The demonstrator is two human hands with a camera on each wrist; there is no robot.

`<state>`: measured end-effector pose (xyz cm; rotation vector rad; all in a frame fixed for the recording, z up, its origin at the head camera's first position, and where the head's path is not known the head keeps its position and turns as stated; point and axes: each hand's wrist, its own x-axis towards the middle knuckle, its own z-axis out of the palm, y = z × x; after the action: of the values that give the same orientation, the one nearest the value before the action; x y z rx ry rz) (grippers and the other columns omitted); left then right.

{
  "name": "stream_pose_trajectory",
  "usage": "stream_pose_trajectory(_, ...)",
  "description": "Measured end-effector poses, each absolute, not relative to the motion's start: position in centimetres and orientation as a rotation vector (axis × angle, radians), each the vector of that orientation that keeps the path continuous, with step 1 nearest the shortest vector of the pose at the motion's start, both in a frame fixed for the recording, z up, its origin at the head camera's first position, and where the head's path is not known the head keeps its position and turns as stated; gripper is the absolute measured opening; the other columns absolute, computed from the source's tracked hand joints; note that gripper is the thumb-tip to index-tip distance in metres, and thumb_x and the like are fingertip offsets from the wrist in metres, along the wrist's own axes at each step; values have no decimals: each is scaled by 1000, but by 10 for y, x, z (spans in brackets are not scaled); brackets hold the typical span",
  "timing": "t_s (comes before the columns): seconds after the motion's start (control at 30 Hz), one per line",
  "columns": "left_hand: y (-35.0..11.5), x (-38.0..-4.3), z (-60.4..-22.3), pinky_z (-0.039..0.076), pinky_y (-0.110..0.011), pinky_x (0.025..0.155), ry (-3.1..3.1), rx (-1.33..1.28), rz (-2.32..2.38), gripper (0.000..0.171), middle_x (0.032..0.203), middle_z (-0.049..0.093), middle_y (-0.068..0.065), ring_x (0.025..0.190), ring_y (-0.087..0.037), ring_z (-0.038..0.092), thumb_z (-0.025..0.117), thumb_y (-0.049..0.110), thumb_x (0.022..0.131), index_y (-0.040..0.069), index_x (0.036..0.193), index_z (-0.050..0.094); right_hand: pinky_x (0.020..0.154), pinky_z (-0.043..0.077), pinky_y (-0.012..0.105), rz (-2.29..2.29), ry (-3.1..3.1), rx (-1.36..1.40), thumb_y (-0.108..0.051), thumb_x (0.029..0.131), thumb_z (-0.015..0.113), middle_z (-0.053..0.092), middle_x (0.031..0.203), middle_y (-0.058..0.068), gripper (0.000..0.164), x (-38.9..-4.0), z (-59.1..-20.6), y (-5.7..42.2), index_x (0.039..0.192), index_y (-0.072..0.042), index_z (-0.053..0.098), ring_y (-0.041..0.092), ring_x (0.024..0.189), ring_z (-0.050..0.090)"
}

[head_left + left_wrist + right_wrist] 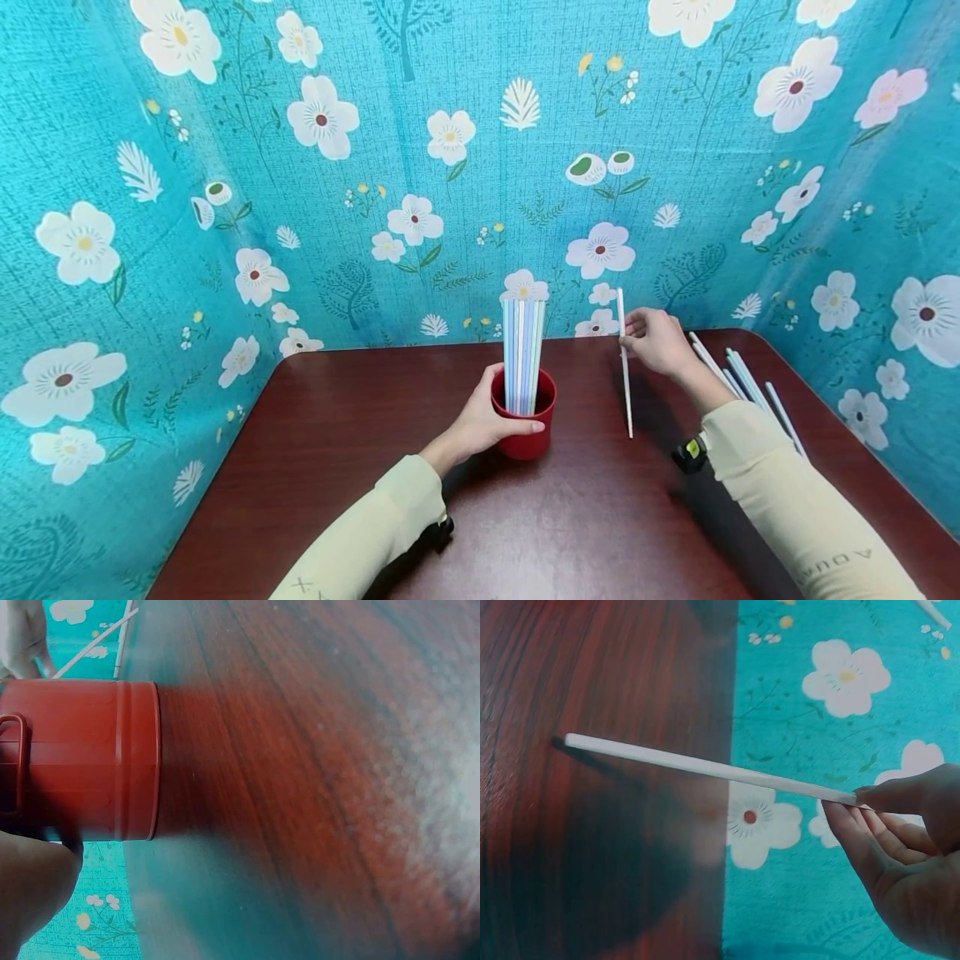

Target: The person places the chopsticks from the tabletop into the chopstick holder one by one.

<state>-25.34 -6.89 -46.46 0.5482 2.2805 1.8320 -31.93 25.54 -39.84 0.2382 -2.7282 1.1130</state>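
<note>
A cream left sleeve [367, 521], marked "X", leads to the left hand [483, 417] gripping a red cylindrical cup [527, 447], seemingly to steady its upright pastel sticks [522, 358]. Rightward, a slim white stick [627, 383] is pinched high up by the right hand [658, 340], apparently leaving its lower end free; beside loose pale sticks [742, 371], the cream right sleeve [795, 492] perhaps reads "AQUA".

smooth red plastic cup [82, 761]
</note>
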Motion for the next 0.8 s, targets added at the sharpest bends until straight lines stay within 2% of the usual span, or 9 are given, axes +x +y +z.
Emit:
stream_pose_trajectory(0.23,-69,-254,-463,58,-41,91,2283,563,1831,91,138,54,9,127,-18,52,92,30,75,34,146,36,66,61,30,1127,-2639,246,0,95,68,67,103,24,21,-318,-384,245,114,8,63,35,93,69)
stream_pose_trajectory(0.47,-69,-255,-463,57,-40,92,2280,562,1835,90,137,55,10,126,-17,53,92,29,75,33,146,36,70,60,31,1113,-2624,263,-1,94,70,68,104,24,25,-313,-372,239,116,8,63,35,94,70)
stream_pose_trajectory(0.8,-69,-254,-465,58,-40,91,2266,565,1842,91,137,55,11,127,-17,52,92,29,75,35,146,36,89,50,45,1128,-2487,312,-5,94,72,70,104,20,27,-301,-354,220,118,5,64,33,95,70)
